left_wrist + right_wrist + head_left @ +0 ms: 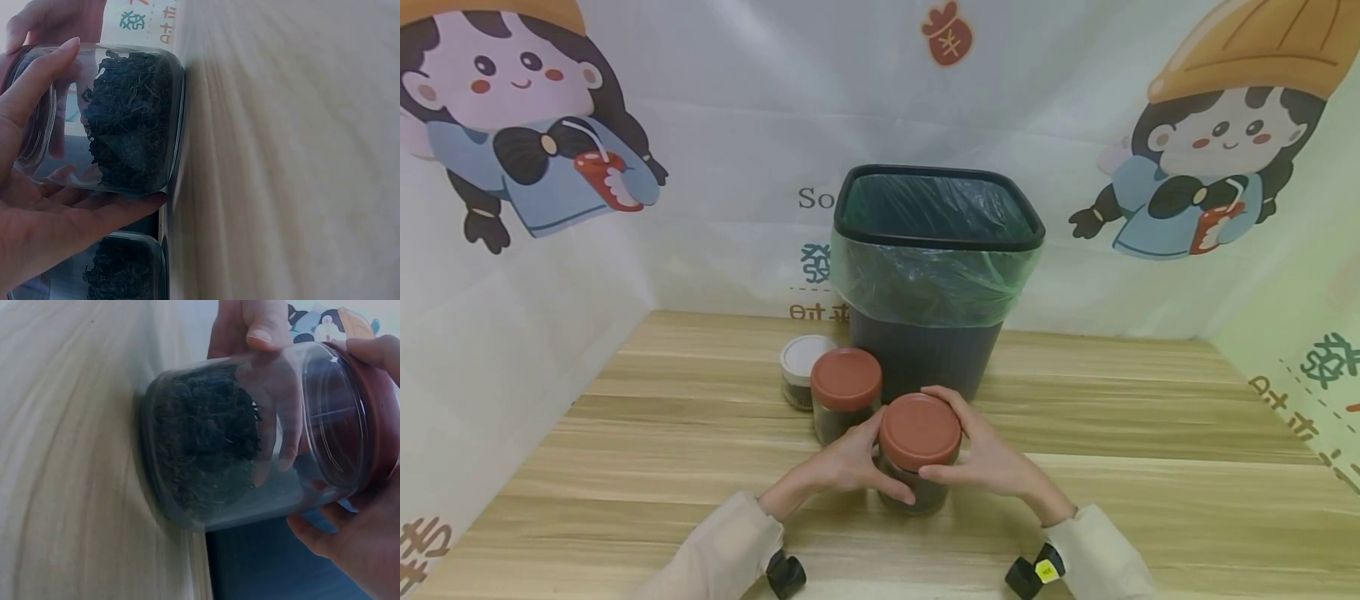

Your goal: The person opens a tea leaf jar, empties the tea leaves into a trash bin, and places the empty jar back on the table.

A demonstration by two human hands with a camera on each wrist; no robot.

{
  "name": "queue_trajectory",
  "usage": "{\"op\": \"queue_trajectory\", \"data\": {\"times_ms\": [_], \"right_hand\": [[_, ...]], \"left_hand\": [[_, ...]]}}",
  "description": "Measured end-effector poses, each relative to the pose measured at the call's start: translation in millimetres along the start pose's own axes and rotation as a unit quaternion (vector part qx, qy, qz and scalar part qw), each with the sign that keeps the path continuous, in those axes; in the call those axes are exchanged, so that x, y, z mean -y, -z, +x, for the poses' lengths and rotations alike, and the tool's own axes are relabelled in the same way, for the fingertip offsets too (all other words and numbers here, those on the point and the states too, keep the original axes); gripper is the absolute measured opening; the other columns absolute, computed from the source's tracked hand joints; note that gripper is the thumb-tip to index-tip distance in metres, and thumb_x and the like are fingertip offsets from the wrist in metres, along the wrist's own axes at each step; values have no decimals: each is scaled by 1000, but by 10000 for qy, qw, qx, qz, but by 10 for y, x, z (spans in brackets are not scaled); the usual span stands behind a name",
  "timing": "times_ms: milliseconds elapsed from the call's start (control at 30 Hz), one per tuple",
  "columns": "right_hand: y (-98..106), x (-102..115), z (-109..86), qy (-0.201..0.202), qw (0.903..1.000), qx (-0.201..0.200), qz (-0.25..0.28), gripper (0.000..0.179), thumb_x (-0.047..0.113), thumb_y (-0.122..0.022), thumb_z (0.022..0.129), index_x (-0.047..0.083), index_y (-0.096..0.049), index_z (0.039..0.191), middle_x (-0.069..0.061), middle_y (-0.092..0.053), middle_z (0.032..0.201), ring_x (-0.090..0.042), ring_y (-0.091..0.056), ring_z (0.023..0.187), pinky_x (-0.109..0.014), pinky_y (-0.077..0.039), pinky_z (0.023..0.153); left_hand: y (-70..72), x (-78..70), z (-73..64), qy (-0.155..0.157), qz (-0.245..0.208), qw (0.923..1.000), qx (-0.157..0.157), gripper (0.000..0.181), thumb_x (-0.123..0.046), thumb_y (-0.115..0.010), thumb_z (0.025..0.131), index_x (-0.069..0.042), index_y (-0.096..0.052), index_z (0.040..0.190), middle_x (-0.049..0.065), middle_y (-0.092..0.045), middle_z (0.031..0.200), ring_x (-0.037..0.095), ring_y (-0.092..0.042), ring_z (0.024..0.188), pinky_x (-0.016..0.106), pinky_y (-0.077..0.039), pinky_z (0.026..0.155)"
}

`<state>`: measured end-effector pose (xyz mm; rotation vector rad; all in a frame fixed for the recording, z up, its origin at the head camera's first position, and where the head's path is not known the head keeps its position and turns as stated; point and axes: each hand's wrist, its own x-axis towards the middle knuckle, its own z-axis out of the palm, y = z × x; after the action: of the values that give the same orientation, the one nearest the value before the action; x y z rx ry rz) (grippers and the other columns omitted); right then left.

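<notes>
A clear jar with a reddish-brown lid (920,429) stands upright in front of me, its base right at the wooden tabletop. Dark, curly dried leaves (134,119) fill much of it. My left hand (853,460) grips the jar's glass side, thumb across the front and fingers around the far left. From the other side, my right hand (992,457) holds the jar up by its lid, with the thumb in front and fingers curving behind. A second jar with a matching lid (846,379) is close behind my left hand and holds similar dark leaves.
A smaller jar with a white lid (807,356) stands behind the second jar. Behind the jars rises a dark bin (925,358) lined with a green plastic bag (925,279). A printed cloth backdrop (722,167) borders the wooden table (1150,500).
</notes>
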<state>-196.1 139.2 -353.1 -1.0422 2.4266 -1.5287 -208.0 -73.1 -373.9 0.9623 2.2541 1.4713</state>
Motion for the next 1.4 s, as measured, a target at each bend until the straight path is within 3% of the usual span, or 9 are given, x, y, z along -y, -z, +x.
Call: {"op": "queue_trajectory", "data": {"times_ms": [167, 267, 500, 667, 800, 967, 1400], "right_hand": [[26, -6, -9, 108, 9998, 172, -43, 86, 19, -72, 74, 7, -18, 140, -10, -36, 136, -28, -35, 123, -53, -30, 96], [7, -6, -26, 92, 9999, 24, -139, 91, 21, -73, 74, 9, -13, 142, -11, -34, 137, -29, -33, 125, -54, -30, 96], [-152, 18, -32, -171, 9924, -1035, -646, 96, 24, -80, 64, 3, -21, 136, -12, -41, 127, -27, -45, 113, -49, -39, 90], [-269, 41, -14, 119, 9746, -1784, -1346, 94, 30, -84, 55, 0, -30, 126, -10, -43, 117, -21, -48, 102, -43, -44, 82], [-318, 52, -5, 260, 9621, -2127, -1687, 90, 35, -84, 53, 2, -35, 121, -9, -43, 112, -19, -49, 98, -41, -45, 79], [-323, 40, -2, 194, 9627, -2101, -1695, 85, 32, -83, 57, 3, -36, 121, -8, -44, 113, -19, -49, 98, -40, -45, 78], [-202, 25, -35, 118, 9881, -1213, -938, 85, 20, -79, 66, 1, -30, 132, -7, -46, 120, -22, -48, 108, -45, -42, 87]], "left_hand": [[-4, 5, 1, -28, 61, 10000, -31, 95, -14, -81, 63, -10, -23, 138, 6, -42, 133, 22, -38, 122, 41, -33, 99], [-4, 11, 2, -56, 122, 9999, -38, 96, -15, -81, 63, -11, -23, 138, 5, -41, 133, 21, -38, 123, 41, -33, 99], [-4, 17, 2, -41, 151, 9998, -85, 93, -17, -81, 62, -13, -26, 137, 4, -43, 131, 21, -39, 121, 42, -33, 98], [-1, 10, 3, 4, 159, 9998, -104, 92, -19, -83, 60, -16, -29, 135, 0, -46, 128, 17, -41, 120, 40, -32, 99], [3, 17, 7, -20, 134, 9999, -68, 91, -19, -82, 61, -16, -29, 135, 0, -46, 128, 17, -41, 120, 39, -32, 100], [3, 29, 11, -125, 100, 9999, -9, 90, -17, -81, 63, -16, -28, 136, 2, -46, 129, 19, -40, 121, 40, -31, 100], [-2, 28, 6, -51, 207, 9998, -25, 93, -17, -81, 63, -13, -25, 137, 4, -44, 131, 21, -39, 122, 41, -33, 99]]}}
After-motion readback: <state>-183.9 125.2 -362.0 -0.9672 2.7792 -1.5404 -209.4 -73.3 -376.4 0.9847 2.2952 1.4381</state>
